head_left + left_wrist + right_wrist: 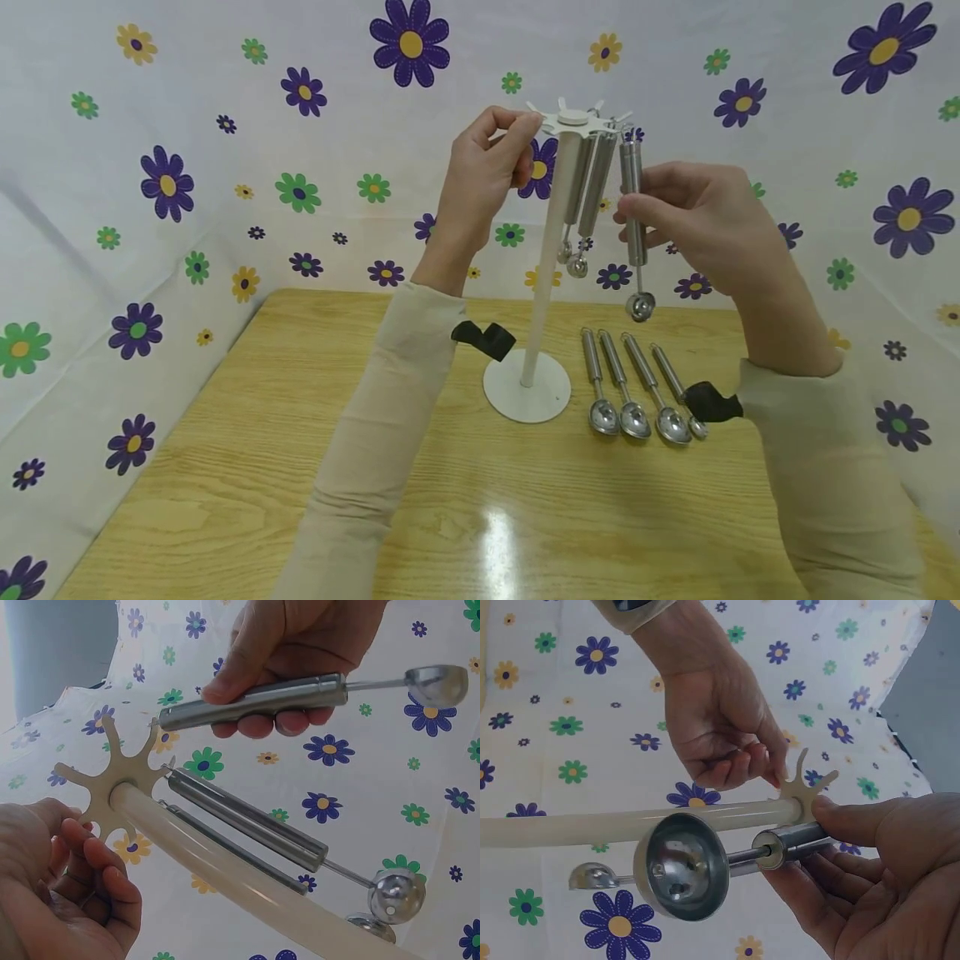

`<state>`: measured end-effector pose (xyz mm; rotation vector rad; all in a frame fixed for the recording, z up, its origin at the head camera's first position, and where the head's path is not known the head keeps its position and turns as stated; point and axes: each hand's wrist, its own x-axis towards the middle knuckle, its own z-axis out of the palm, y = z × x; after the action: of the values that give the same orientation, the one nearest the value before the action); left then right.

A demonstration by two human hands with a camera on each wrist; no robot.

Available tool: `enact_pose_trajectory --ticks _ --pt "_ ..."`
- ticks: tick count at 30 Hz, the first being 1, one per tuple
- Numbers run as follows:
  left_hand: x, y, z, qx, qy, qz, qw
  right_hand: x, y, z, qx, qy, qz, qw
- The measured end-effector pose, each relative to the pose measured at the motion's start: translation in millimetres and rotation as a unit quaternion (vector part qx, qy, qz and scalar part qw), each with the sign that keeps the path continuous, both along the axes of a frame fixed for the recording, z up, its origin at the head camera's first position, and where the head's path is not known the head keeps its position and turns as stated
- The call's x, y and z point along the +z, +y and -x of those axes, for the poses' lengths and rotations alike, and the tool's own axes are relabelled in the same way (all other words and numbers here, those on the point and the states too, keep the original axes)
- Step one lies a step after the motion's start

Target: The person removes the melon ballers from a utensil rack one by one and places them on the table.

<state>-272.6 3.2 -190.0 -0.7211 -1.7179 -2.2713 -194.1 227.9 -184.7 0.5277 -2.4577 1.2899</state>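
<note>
The left hand is pinching, between thumb and curled fingers, one edge of the flat top plate, which is having thin, curving arms like a star. This plate is crowning a smooth, cream-white stand, whose round, disc-like base is resting on the wood-grained table. The right hand is holding a shiny metal scoop by its cylindrical handle, thumb against fingers; the polished, hemispherical bowl is pointing downwards. The scoop's upper end is staying just at one arm's tip, but I cannot tell whether its loop is hooking there. Beside the post, two slimmer hanging scoops are dangling from the plate. Four steel scoops are lying in a row right of the base. Behind, white flower-printed cloth is falling in soft creases.
</note>
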Motion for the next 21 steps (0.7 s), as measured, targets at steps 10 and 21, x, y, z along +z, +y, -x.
enact_pose_trajectory --ticks 10,21 --pt "-0.3 -0.1 1.8 0.004 0.002 -0.001 1.0 4.7 12.7 -4.4 -0.009 0.004 0.046 0.9989" --pt "0.4 0.5 1.4 0.006 0.0 0.0 1.0 -2.1 16.6 -0.3 -0.025 -0.019 0.045 0.9985"
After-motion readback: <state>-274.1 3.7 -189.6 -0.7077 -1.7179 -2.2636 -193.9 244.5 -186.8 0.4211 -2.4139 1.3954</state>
